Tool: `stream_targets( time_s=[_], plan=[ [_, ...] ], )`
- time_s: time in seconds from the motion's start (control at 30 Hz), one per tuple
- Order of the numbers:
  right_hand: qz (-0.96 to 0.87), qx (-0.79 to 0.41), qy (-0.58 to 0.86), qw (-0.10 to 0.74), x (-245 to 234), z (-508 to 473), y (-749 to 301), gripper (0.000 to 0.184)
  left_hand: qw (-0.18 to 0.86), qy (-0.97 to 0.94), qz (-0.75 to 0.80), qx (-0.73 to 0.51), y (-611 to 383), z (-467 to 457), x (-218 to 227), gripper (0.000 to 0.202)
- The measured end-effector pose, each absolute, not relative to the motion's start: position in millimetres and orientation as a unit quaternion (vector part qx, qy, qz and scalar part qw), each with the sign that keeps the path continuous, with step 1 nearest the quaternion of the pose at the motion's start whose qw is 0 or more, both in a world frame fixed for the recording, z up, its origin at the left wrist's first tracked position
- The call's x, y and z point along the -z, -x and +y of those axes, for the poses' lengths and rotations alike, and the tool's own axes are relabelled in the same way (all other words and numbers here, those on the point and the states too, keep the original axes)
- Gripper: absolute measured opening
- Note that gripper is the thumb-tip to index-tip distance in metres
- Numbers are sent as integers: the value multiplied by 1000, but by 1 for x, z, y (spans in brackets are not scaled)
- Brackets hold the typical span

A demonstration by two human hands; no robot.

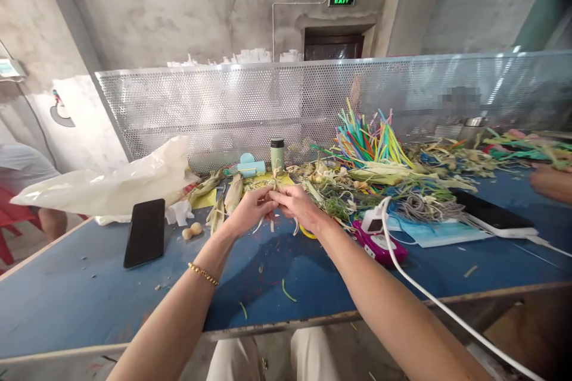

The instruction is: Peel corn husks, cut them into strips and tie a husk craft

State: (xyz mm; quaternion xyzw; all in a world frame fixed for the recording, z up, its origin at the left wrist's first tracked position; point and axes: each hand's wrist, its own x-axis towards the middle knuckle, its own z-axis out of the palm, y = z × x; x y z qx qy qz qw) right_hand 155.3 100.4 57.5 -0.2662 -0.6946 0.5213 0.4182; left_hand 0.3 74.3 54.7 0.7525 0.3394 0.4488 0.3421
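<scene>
Above the middle of the blue table, my left hand (252, 209) and my right hand (298, 205) meet, fingertips pinched together. Between them is a pale dried corn husk piece (276, 181), with thin strips sticking up above the fingers and others hanging below. The fingers hide much of it. Close to my left hand lie whole dried corn husks (234, 193). Beyond and right of my right hand spreads a pile of husk scraps and green strands (333, 193). Part of a yellow ring-shaped thing (307, 233) shows under my right wrist.
A black phone (145, 233) and small round tan balls (192, 230) lie left. Behind stand a green bottle (277, 155) and colourful pipe cleaners (370, 137). A white cable (415, 292) crosses right, near a purple power strip (379, 245). Another person's hand (552, 183) is far right.
</scene>
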Motion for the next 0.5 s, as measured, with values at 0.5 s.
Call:
stream_targets(
  time_s=[0.5],
  plan=[
    [-858,-181,337,342,-65,82,-148,50,316,-576,348,-668,27,77,-63,26]
  ],
)
